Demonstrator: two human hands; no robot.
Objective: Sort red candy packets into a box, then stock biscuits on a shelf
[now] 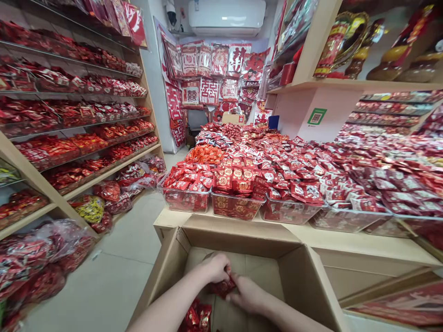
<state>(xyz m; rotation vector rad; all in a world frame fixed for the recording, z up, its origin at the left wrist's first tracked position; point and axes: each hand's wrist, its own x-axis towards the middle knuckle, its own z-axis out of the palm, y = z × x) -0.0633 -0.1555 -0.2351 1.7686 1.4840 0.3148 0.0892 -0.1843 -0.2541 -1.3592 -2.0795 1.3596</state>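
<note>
Inside an open cardboard box, both of my hands meet over a small shiny red packet. My left hand is closed, its fingertips pinching at the packet's upper edge. From the right, my right hand grips the same packet, thumb and fingers closed on its side. Part of the packet is hidden behind the fingers. Several more red packets lie in the near left corner of the box, partly covered by my left forearm.
Clear plastic bins heaped with red packets line the wooden counter just beyond the box. Shelves of packets stand at the left, with filled plastic bags on the floor. A wooden cabinet overhangs at the upper right.
</note>
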